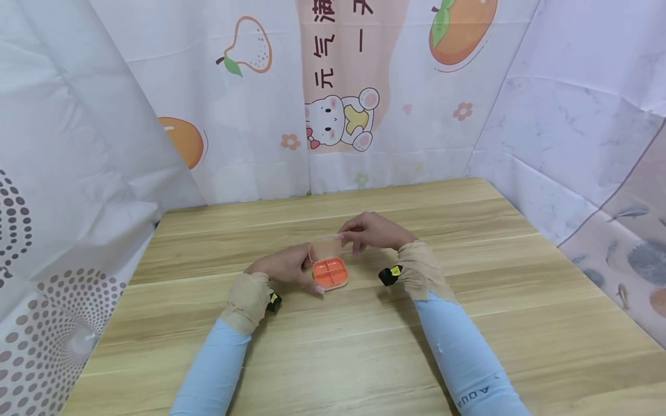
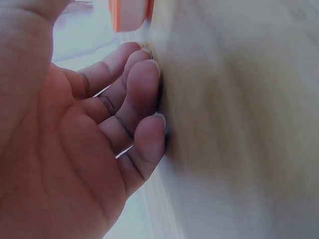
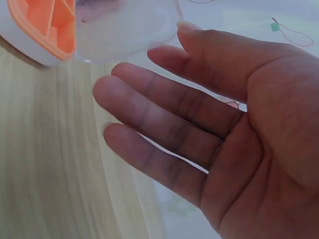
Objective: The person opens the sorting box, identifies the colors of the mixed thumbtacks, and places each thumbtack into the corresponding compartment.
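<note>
A small pill box (image 1: 330, 274) with an orange divided tray sits lid-up on the table, its compartments showing. Its clear lid (image 1: 326, 248) is swung back at the far side. My left hand (image 1: 286, 266) holds the box at its left side, thumb by the near edge and the other fingers curled behind. In the left wrist view those fingers (image 2: 144, 89) are bent against the wood, and a corner of the box (image 2: 132, 14) shows above them. My right hand (image 1: 377, 231) pinches the right edge of the lid between thumb and forefinger; its other fingers (image 3: 149, 107) are extended.
Wood-grain table (image 1: 333, 358) lies under both hands. A printed curtain (image 1: 250, 133) hangs behind its far edge, with more sheets at left and right. Small black wrist cameras (image 1: 389, 275) are strapped at both wrists.
</note>
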`<state>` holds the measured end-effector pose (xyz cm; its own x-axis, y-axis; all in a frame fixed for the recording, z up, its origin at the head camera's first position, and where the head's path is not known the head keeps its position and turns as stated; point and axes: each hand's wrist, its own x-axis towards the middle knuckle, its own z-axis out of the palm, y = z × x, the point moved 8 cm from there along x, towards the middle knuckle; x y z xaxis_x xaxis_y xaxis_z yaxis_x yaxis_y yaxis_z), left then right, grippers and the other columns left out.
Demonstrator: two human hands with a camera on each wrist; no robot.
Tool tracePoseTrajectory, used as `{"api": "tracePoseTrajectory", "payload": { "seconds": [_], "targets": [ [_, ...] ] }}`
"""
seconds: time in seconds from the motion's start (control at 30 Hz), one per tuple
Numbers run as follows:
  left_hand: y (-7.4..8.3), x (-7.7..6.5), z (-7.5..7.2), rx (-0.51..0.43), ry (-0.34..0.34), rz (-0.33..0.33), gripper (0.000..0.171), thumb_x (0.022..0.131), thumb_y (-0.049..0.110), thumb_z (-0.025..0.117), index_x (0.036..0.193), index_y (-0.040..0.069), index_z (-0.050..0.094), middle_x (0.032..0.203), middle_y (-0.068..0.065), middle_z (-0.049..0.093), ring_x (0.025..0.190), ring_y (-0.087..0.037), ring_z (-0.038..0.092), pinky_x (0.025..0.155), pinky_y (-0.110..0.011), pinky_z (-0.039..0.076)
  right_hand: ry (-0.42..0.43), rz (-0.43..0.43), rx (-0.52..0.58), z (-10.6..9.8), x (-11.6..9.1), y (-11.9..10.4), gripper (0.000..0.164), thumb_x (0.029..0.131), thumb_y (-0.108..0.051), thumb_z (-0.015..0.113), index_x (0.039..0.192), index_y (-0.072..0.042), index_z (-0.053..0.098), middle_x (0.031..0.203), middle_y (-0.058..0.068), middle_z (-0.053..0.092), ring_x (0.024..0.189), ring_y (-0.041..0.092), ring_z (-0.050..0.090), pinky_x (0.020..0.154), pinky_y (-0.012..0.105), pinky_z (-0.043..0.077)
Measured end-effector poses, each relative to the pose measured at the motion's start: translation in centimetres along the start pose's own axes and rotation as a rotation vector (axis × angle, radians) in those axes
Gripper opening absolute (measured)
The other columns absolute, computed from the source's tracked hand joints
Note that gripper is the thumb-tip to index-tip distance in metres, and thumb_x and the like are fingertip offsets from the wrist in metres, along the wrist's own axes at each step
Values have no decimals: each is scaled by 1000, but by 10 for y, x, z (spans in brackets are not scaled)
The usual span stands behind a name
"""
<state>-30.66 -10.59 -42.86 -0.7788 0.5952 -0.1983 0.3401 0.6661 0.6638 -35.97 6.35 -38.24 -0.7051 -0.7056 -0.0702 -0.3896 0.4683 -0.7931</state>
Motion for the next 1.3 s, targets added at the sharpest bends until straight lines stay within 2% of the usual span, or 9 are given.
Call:
{"api": "tracePoseTrajectory", "payload": {
  "seconds": [0.3,0.47,0.6,0.73,0.87,1.1,1.3],
  "targets": [
    [1,1,-1,13,-1,22,57,73,42,94,102,14,54,92,-3,53,85,-17,48,75,-33,42,67,49,-20,-21,-12,10,34,104,-31,63,125,-5,72,108,15,74,83,34,71,78,41,59],
    [1,-1,-3,-38,-12,43,51,81,34,90,107,9,54,93,-4,54,85,-17,49,76,-33,44,57,69,-27,-25,-18,16,33,105,-29,62,126,-5,71,106,15,74,85,33,70,80,47,58],
    [-1,-4,-8,-53,-9,33,45,86,30,86,108,8,53,93,-3,55,84,-16,50,74,-32,45,75,83,-17,-31,-21,19,33,105,-28,62,127,-4,70,106,17,74,87,37,69,83,52,56],
    [1,-5,-10,-44,12,5,42,90,34,82,104,8,53,91,-2,53,81,-14,48,71,-31,43,115,94,-2,-39,-28,22,34,105,-27,62,127,-2,69,107,22,72,90,42,67,84,53,56],
    [4,-2,-10,-32,33,6,40,92,37,79,101,8,53,88,-2,52,79,-14,48,69,-31,42,134,106,0,-45,-32,27,34,105,-26,62,127,0,68,106,23,71,89,42,67,85,52,56],
    [1,-1,-12,-15,51,16,26,96,31,75,99,12,57,83,1,54,75,-13,49,68,-31,43,160,113,0,-53,-36,37,36,105,-27,62,127,0,68,106,24,71,89,44,67,84,49,56],
    [0,0,-14,-6,63,21,23,99,31,72,98,12,60,84,1,56,77,-13,50,69,-32,44,175,141,-21,-59,-43,42,34,106,-25,61,127,1,68,104,21,72,87,41,67,81,45,57]
  ]
}}
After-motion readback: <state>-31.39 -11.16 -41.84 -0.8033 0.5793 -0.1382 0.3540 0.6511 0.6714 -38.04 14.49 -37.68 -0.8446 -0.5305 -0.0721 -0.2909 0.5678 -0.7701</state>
